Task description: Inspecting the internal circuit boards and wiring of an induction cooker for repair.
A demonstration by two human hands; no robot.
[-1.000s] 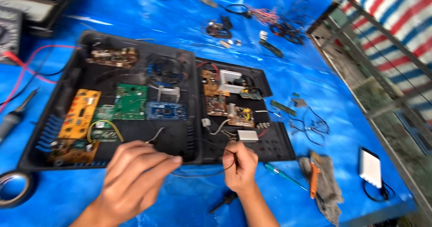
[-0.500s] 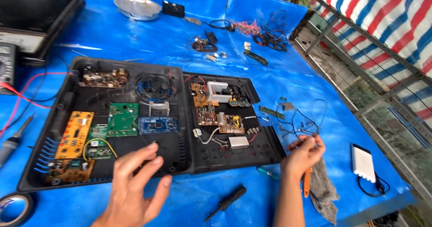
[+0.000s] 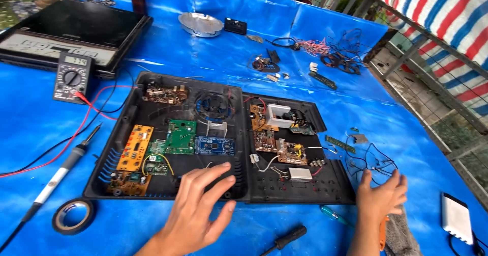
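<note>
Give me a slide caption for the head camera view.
Left hand rests on opened black electronics case; right hand reaches tangled wires.

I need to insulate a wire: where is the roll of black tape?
In the head view, the roll of black tape lies on the blue sheet at lower left, beside the soldering iron, left of the left hand.

Spread with a blue tarp (image 3: 218, 58), bearing an opened black plastic case (image 3: 218, 139) at centre. Laid around it: a multimeter (image 3: 72, 76) and a flat black device (image 3: 71, 32) far left, a soldering iron (image 3: 61, 172) and tape roll (image 3: 73, 216) near left, a metal dish (image 3: 201, 24) and loose wires (image 3: 325, 50) at the far edge. At the near right, a tangle of thin wires (image 3: 373, 159), a white box (image 3: 456, 217), a black-handled screwdriver (image 3: 284, 238) and a green-handled one (image 3: 333, 215).
</note>
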